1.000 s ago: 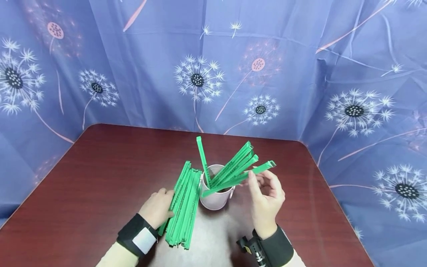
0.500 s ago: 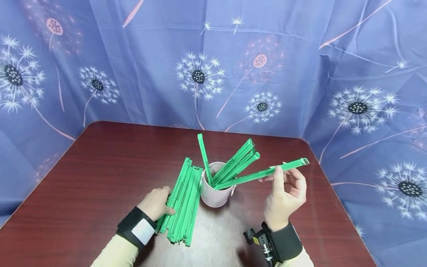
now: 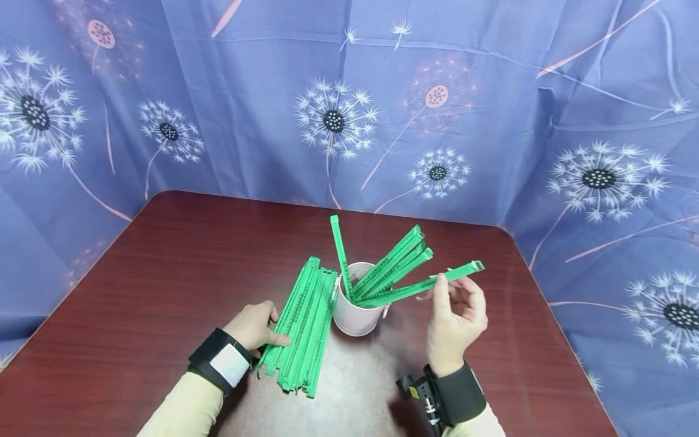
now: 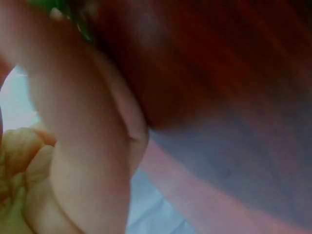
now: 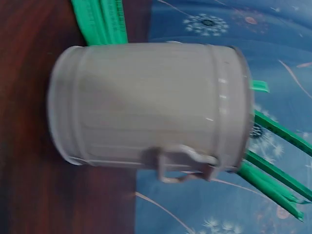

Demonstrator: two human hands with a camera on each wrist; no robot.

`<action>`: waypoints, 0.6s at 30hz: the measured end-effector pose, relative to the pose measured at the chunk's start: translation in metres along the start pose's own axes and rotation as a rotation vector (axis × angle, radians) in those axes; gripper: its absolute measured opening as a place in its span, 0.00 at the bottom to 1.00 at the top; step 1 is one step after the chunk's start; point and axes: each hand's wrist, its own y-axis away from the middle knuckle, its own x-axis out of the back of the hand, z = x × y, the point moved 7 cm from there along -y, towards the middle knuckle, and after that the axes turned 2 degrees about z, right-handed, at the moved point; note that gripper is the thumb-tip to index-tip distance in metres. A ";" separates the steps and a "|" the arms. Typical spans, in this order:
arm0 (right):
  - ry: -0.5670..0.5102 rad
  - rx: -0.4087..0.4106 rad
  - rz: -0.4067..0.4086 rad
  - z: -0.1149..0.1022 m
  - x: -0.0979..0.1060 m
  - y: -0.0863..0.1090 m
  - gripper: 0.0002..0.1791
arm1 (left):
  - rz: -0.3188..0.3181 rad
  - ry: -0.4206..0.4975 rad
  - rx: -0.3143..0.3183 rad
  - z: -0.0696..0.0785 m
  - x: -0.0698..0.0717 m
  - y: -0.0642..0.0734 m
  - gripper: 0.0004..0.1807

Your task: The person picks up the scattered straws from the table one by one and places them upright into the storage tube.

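A small whitish bucket (image 3: 357, 318) with side handles stands on the table, several long green printed strips (image 3: 392, 267) leaning out of its mouth. My right hand (image 3: 455, 318) pinches one more green strip (image 3: 417, 287) between thumb and fingers, right of the bucket. That strip slants low, its lower end at the bucket's mouth. Left of the bucket lies a pile of similar strips (image 3: 306, 328). At the pile's left edge, my left hand (image 3: 253, 328) holds some strips, thumb on top. Its wrist view is blurred. The right wrist view shows the bucket (image 5: 151, 105) close up.
The dark red wooden table (image 3: 213, 255) has a rounded far edge. A blue curtain with dandelion prints (image 3: 251, 121) hangs behind it and along its sides. A right-wrist camera mount (image 3: 420, 394) juts out near the tabletop.
My right hand draws its strip out to the right, then comes slightly back left, the strip's lower end now at the bucket's mouth. My left hand stays at the pile.
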 end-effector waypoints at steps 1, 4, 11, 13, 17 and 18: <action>0.025 -0.001 -0.005 0.002 0.000 0.003 0.06 | -0.003 0.010 0.004 0.000 0.000 0.000 0.26; 0.089 -0.002 -0.032 0.007 0.001 0.009 0.06 | -0.007 -0.010 -0.011 0.000 0.000 -0.001 0.25; 0.132 -0.036 -0.109 0.020 0.002 0.017 0.03 | -0.018 0.021 -0.004 -0.001 0.001 -0.002 0.22; 0.141 -0.058 -0.125 0.025 0.003 0.019 0.05 | -0.028 0.057 0.016 -0.001 0.001 -0.001 0.20; 0.182 -0.104 -0.182 0.033 0.002 0.025 0.09 | -0.037 0.078 0.029 0.000 0.003 0.002 0.16; 0.190 -0.120 -0.195 0.035 0.002 0.026 0.09 | -0.036 0.081 0.030 0.000 0.003 0.003 0.16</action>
